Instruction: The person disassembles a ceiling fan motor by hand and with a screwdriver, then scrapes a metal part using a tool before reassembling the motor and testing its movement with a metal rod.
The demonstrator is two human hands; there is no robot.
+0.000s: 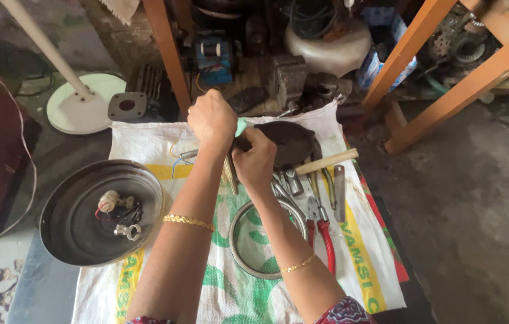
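My left hand (211, 117) is closed around a pale green object (241, 126) that peeks out beside the knuckles. My right hand (256, 161) is closed too, pressed against the left one, gripping something dark next to a black round motor part (290, 141); what it grips is hidden. Both hands hover over a white woven sack (164, 147) spread on the floor. Below them lie a metal ring (263, 240), red-handled pliers (322, 231), a wooden-handled hammer (326, 162) and several metal tools (293, 183).
A round dark metal pan (68, 225) with small parts and a key sits at left on the sack. A white fan base (80, 108) stands behind. Orange wooden frame legs (407, 48) and machine parts, including a vise (290, 78), crowd the back.
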